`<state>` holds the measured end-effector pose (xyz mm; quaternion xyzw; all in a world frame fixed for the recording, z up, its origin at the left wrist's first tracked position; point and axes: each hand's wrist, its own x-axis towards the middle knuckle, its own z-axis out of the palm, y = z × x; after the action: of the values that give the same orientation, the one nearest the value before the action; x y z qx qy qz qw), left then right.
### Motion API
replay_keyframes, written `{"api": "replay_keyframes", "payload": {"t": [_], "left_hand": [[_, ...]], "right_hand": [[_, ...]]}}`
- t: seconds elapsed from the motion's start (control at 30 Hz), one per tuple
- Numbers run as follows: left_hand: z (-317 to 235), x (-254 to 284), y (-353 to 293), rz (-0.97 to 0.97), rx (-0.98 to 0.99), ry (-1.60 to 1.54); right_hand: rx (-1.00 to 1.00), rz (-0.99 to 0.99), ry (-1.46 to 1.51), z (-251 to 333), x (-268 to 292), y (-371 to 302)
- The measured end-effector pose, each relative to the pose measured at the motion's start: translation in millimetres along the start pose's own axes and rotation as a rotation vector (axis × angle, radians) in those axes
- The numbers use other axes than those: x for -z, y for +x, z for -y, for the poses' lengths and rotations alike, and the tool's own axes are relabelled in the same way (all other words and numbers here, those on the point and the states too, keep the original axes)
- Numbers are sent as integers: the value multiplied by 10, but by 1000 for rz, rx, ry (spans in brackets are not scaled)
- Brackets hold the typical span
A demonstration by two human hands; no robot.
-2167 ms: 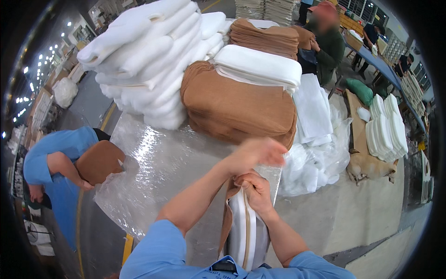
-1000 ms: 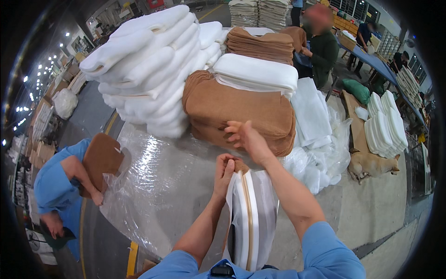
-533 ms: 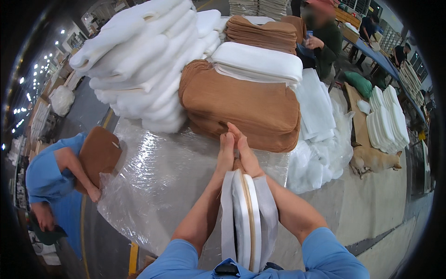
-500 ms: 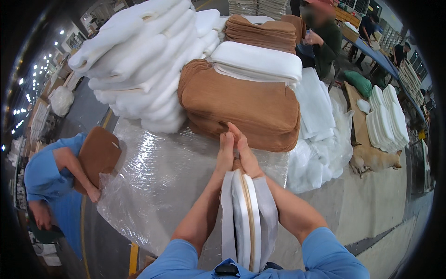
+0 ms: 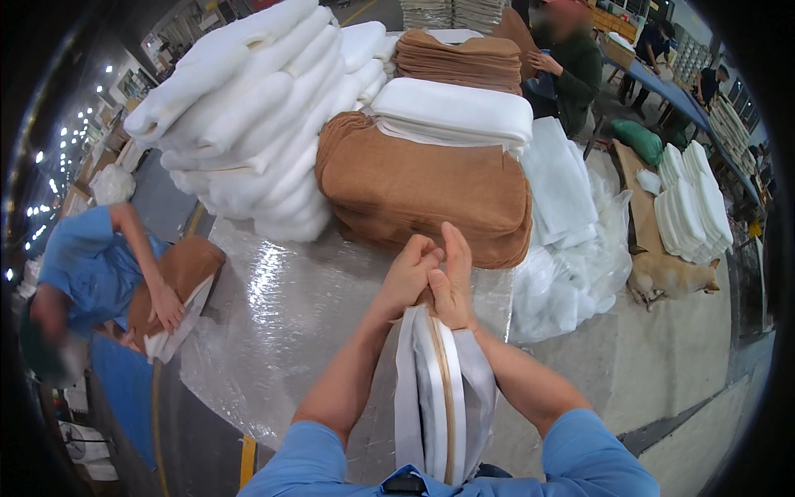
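A white cushion pad with a brown edge (image 5: 439, 398) stands on its side between my forearms, reaching from my chest to the table. My left hand (image 5: 407, 273) and my right hand (image 5: 452, 282) press together at its far top end, both gripping it there. My right hand's fingers point up and away. Under the pad lies a table covered in clear plastic film (image 5: 281, 306). Just beyond my hands sits a stack of brown cushion covers (image 5: 422, 186) with white foam pads (image 5: 451, 112) on top.
A tall pile of white foam pads (image 5: 248, 116) fills the far left of the table. A person in blue (image 5: 91, 265) at the left holds a brown cushion (image 5: 178, 273). Another person (image 5: 567, 66) stands at the back. Loose plastic bags (image 5: 571, 265) and a dog (image 5: 671, 277) lie at the right.
My hands came together at the pad's far end; the right hand had been raised higher over the brown stack. The person in blue bent further down at the left.
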<state>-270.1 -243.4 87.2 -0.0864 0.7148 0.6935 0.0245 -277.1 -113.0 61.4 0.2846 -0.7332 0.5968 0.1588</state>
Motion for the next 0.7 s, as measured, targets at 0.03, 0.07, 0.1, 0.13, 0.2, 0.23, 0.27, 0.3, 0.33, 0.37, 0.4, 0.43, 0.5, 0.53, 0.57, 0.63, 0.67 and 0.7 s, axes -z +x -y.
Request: {"api": "replay_keyframes", "payload": {"t": [0.03, 0.07, 0.1, 0.13, 0.2, 0.23, 0.27, 0.3, 0.33, 0.37, 0.4, 0.43, 0.5, 0.53, 0.57, 0.63, 0.67, 0.7], "left_hand": [[-4, 15, 17, 31, 4, 42], [-7, 54, 17, 99, -6, 47], [-9, 114, 29, 168, -19, 52], [-9, 161, 35, 236, -31, 57], [-26, 195, 40, 217, -66, 198], [-43, 205, 34, 209, -82, 267], [-53, 218, -6, 173, -13, 148], [-63, 195, -62, 145, 56, 28], [-84, 176, -119, 116, 126, -92], [-99, 179, -165, 131, 137, -284], [-87, 252, -249, 131, 146, -473], [-35, 362, -329, 127, 146, -666], [5, 477, -373, 250, 120, -503], [-50, 404, -393, 306, 83, -430], [-112, 338, -392, 364, 44, -356], [-148, 453, -400, 449, 121, -371], [-159, 478, -405, 458, 186, -344], [-151, 505, -392, 472, 250, -320]], "right_hand": [[25, -21, -28, 20, 16, 17], [59, -33, -32, 40, 25, 34], [91, -29, -57, 49, 30, 59], [124, -23, -80, 62, 30, 83], [166, -26, -111, 78, 27, 107], [177, -35, -118, 79, 24, 111], [188, -42, -123, 84, 14, 117], [191, -45, -153, 65, 23, 121], [194, -47, -181, 46, 27, 131], [196, -50, -209, 30, 31, 138], [219, -21, -222, 36, 7, 120], [247, 12, -235, 54, -19, 102], [262, 31, -245, 34, -54, 62], [243, 17, -243, 3, -45, 33], [224, 1, -242, -36, -21, 12], [173, 33, -143, 59, 14, 35], [128, 77, -93, 96, 72, 49], [84, 121, -49, 134, 160, 69]]}}
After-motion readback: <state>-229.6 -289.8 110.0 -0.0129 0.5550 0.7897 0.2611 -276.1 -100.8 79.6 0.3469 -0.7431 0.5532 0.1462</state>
